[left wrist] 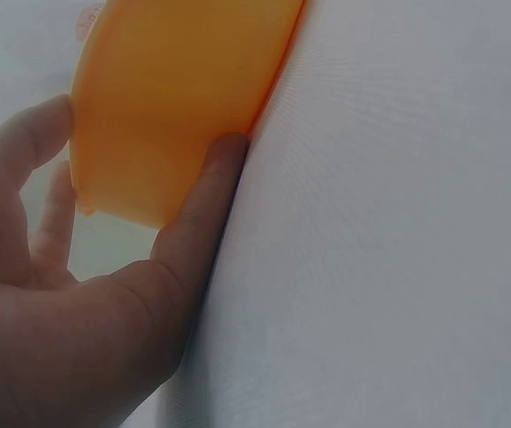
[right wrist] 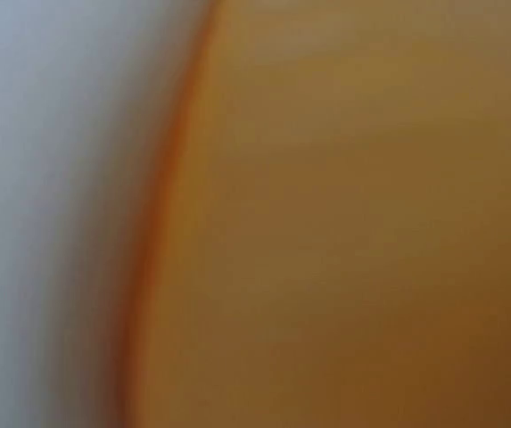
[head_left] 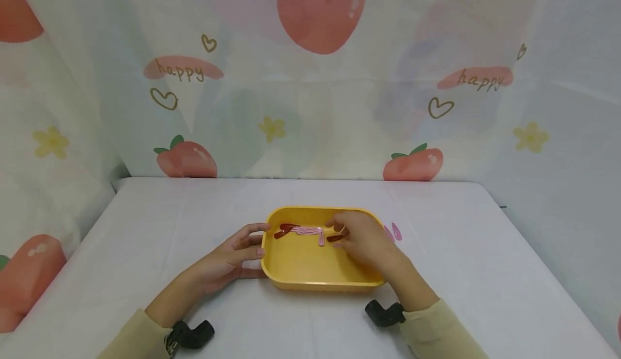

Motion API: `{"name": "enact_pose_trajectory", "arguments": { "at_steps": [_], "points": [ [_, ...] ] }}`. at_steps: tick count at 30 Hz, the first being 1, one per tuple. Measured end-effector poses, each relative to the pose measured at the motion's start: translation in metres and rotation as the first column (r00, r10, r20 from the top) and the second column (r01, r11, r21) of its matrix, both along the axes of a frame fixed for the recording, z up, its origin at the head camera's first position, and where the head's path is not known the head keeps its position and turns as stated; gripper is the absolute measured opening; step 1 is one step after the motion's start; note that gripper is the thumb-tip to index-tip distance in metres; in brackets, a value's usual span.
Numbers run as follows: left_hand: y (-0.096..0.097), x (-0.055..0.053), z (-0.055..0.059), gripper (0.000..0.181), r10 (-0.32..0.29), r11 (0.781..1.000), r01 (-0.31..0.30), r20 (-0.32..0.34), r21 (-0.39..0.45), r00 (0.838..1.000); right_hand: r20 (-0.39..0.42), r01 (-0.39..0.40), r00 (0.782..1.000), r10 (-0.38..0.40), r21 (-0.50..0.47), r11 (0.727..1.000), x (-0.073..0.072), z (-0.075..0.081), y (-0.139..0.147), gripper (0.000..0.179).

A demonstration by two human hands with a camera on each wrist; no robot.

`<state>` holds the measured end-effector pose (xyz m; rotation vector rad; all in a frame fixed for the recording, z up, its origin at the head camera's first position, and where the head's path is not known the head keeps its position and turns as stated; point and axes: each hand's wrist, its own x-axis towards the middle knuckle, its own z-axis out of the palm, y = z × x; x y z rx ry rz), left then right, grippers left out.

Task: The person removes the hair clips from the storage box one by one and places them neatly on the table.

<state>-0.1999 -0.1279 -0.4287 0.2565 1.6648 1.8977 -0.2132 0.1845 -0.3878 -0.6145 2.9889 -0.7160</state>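
Note:
A yellow tray (head_left: 310,264) sits on the white table, with slim hair clips inside. Dark red clips (head_left: 283,232) lie at its left, and pink clips (head_left: 306,230) run beside them along the back. My left hand (head_left: 225,262) touches the tray's left end with spread, mostly straight fingers; the left wrist view shows fingertips against the tray's outer wall (left wrist: 166,116). Inside the tray's right half, my right hand (head_left: 364,240) has curled fingers and pinches a dark red hair clip (head_left: 335,237). The right wrist view is blurred and shows only yellow tray surface (right wrist: 344,223).
More pink clips (head_left: 396,232) lie on the table just beyond the tray's right end. A printed cloth (head_left: 301,95) hangs behind the table's back edge. Black wrist mounts (head_left: 385,313) sit at both cuffs.

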Motion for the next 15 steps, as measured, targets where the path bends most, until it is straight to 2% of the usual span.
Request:
{"name": "enact_pose_trajectory", "arguments": {
  "at_steps": [4, 6, 10, 15],
  "points": [
    [0.000, 0.000, 0.000, 0.056, -0.001, 1.000, 0.001, 0.002, 0.004, 1.000, -0.011, 0.013, 1.000, -0.011, 0.140, 0.990, 0.003, 0.005, 0.003, 0.034],
    [0.000, 0.000, 0.000, 0.056, -0.002, 1.000, 0.002, 0.003, 0.007, 1.000, -0.011, -0.004, 1.000, 0.006, 0.170, 0.985, 0.004, 0.004, 0.004, 0.034],
    [0.000, 0.000, 0.000, 0.056, -0.004, 1.000, 0.004, 0.005, 0.013, 1.000, -0.015, -0.032, 0.999, 0.035, 0.179, 0.983, 0.003, -0.001, 0.003, 0.033],
    [0.000, 0.000, 0.000, 0.055, -0.007, 1.000, 0.007, -0.003, 0.008, 1.000, -0.077, -0.065, 0.994, 0.081, 0.192, 0.979, 0.001, -0.008, 0.002, 0.027]
  ]
}}
